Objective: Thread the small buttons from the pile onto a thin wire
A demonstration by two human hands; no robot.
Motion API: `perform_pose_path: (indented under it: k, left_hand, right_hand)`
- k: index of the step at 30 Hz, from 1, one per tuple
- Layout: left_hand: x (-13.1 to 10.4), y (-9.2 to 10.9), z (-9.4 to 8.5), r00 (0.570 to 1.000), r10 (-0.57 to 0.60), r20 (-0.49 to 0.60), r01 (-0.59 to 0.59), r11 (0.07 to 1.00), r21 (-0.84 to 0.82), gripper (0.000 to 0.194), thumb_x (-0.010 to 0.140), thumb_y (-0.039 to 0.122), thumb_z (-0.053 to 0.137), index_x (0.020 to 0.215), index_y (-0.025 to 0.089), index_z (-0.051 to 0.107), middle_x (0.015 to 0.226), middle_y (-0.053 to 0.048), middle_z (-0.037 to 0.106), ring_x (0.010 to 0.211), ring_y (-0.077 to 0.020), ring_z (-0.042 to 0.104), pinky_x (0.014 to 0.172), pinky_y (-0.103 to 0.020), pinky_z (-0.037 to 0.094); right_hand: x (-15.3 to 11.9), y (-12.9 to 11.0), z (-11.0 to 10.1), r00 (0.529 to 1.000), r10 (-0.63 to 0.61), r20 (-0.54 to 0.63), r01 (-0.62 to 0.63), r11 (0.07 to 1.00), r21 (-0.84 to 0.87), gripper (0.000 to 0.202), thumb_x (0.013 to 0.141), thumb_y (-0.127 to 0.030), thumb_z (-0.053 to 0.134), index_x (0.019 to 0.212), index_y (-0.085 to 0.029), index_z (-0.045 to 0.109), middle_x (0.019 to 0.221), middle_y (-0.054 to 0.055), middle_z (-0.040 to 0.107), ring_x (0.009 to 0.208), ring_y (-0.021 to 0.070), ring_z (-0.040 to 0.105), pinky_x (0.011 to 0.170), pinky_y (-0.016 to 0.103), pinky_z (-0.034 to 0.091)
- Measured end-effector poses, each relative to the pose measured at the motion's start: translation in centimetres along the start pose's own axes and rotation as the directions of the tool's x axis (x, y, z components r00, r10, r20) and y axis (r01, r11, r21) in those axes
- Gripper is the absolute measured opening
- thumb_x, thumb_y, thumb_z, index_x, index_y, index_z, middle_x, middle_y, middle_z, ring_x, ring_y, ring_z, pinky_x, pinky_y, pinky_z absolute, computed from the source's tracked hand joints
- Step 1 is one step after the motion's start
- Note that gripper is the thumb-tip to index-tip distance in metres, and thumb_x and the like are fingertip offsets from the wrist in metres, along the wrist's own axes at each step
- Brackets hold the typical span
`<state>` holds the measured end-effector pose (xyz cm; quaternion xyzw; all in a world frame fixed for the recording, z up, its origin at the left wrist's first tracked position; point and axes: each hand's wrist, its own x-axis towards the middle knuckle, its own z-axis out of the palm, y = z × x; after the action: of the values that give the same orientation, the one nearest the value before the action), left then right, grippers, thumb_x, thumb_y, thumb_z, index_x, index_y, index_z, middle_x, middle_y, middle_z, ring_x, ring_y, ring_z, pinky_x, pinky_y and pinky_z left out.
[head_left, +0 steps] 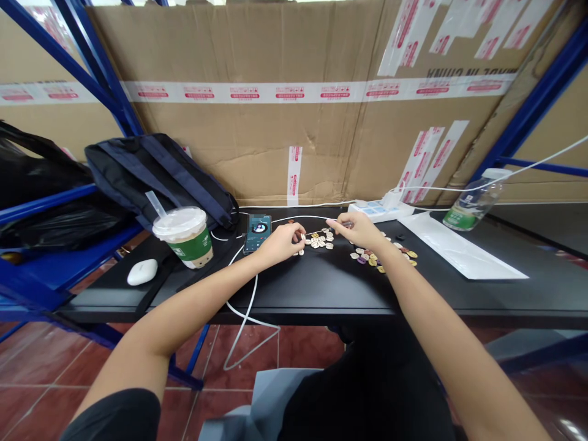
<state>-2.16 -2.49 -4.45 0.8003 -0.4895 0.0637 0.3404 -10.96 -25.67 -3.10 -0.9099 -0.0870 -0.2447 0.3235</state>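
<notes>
Tabletop (312, 291): front edge, lower centre. Button-like discs (329, 245): two groups, centre, gap between. Left hand (281, 241): grip apparently pinching pale disc (303, 236). Right hand (362, 230): grip, cannot tell. Lidded cup (193, 246), left: milky drink (202, 261).

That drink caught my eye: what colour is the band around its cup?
The band is green; the head view shows it best.

We can read one line of print: MADE IN CHINA, in dark capitals on the far right of the cardboard (229, 141), its lower edge partly covered by packing tape (266, 93). Red printed blocks repeat along that tape, but their characters are too small for us. Nor can we make out the green labels on the drink cup (193, 246) at left and plastic bottle (460, 215) at right.
</notes>
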Motion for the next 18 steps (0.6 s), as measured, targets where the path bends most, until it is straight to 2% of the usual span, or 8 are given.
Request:
perform_pose_path:
  k: [3,8,13,18]
  left_hand:
    - [0.0,-0.1,0.1,1.000,0.010,-0.001,-0.010,1.000,0.001,0.011,0.082,0.016,0.063,0.093,0.015,0.065,0.076,-0.001,0.067,0.070,-0.0142,0.064,0.068,-0.025,0.049]
    - [0.0,-0.2,0.1,1.000,0.005,-0.004,-0.005,1.000,0.009,0.011,0.082,0.016,0.063,0.093,0.015,0.065,0.075,0.000,0.067,0.070,-0.0142,0.064,0.068,-0.025,0.049]
    - [0.0,-0.2,0.2,1.000,0.007,-0.003,-0.007,1.000,0.015,0.011,0.080,0.015,0.064,0.091,0.015,0.065,0.075,0.000,0.066,0.070,-0.0142,0.064,0.068,-0.025,0.049]
    - [0.0,-0.3,0.2,1.000,0.016,-0.012,-0.016,1.000,0.003,0.011,0.080,0.015,0.063,0.091,0.016,0.065,0.077,0.000,0.066,0.071,-0.0141,0.065,0.067,-0.024,0.049]
  right_hand:
    - [-0.1,-0.3,-0.1,1.000,0.003,0.019,-0.003,1.000,-0.014,0.057,0.092,-0.064,0.049,0.057,-0.019,0.056,0.059,0.003,0.060,0.059,0.0157,0.052,0.063,0.032,0.041]
    - [0.0,0.4,0.2,1.000,-0.002,-0.008,0.003,0.997,0.076,0.044,0.085,-0.062,0.062,0.075,-0.019,0.063,0.071,0.004,0.065,0.064,0.0166,0.056,0.061,0.031,0.043]
    - [0.1,1.0,0.3,0.998,-0.032,0.046,0.027,0.993,0.117,0.034,0.085,-0.052,0.064,0.082,-0.019,0.064,0.070,0.003,0.064,0.063,0.0157,0.055,0.061,0.030,0.044]
    - [0.1,1.3,0.3,0.996,-0.012,0.090,0.005,0.997,0.074,0.029,0.087,-0.045,0.061,0.087,-0.017,0.070,0.079,0.006,0.070,0.071,0.0186,0.061,0.067,0.032,0.046]
